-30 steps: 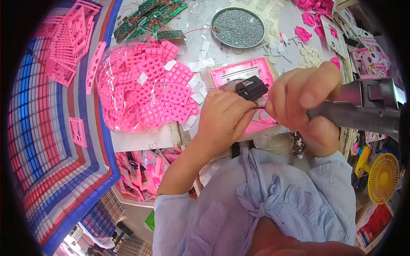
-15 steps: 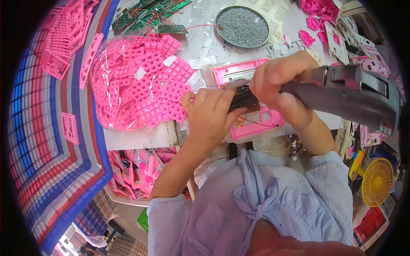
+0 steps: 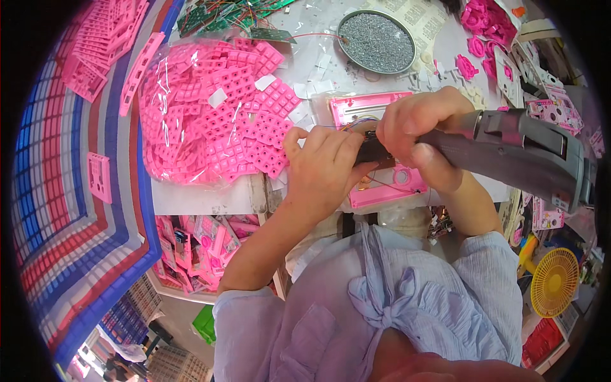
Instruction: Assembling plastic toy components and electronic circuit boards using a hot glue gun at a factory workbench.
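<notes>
My right hand [image 3: 425, 130] is wrapped round the dark grey body of a cordless power screwdriver [image 3: 509, 143], tilted with its thick end to the right. The tool's tip is hidden behind my fingers. My left hand [image 3: 323, 167] grips a small black part [image 3: 371, 151], thumb below it and fingers above. That part sits over the middle of an open pink plastic casing [image 3: 382, 197], which has thin coloured wires and a round speaker-like ring inside. Between the two hands, the exact contact point cannot be made out.
A clear bag of pink keypad pieces [image 3: 210, 114] lies left of my left hand. Beyond are a round tray of small screws [image 3: 377, 41] and green circuit boards [image 3: 223, 16]. Pink parts fill a box [image 3: 203, 245] below the table edge. A yellow fan [image 3: 555, 281] stands at right.
The whole view has shifted slightly, so the table things appear a little farther right. Both hands keep their holds, the right still on the screwdriver and the left on the black part.
</notes>
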A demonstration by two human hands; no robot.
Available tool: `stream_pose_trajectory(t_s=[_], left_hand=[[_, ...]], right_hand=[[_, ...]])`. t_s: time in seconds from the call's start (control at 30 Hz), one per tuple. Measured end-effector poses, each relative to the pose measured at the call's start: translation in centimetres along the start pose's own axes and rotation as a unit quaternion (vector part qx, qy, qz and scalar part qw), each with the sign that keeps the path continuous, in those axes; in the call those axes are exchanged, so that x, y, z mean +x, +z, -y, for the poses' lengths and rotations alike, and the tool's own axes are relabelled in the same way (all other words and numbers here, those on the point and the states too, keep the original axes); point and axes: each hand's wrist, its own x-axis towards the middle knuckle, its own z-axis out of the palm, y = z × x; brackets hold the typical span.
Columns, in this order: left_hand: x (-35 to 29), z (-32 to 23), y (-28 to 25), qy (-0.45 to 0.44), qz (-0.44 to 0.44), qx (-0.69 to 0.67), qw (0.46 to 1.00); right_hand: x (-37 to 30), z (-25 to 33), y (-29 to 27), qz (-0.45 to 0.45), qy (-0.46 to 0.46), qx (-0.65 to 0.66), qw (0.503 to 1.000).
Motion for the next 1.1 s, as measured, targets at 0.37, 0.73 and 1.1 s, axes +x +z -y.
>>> stream_pose_trajectory(t_s=[0.37,0.73,1.1], left_hand=[[-0.4,0.2,0.3,0.024,-0.007,0.000,1.000],[0.0,1.0,0.8,-0.071,0.025,-0.115,0.991],[-0.6,-0.7,2.4,-0.082,-0.019,-0.077,0.994]], right_hand=[[1.1,0.9,-0.9,0.138,0.040,-0.105,0.984],[-2.9,1.6,-5.2,0.223,0.128,-0.452,0.854],[3.9,-1.1,-7.8,0.276,0.439,-0.383,0.765]])
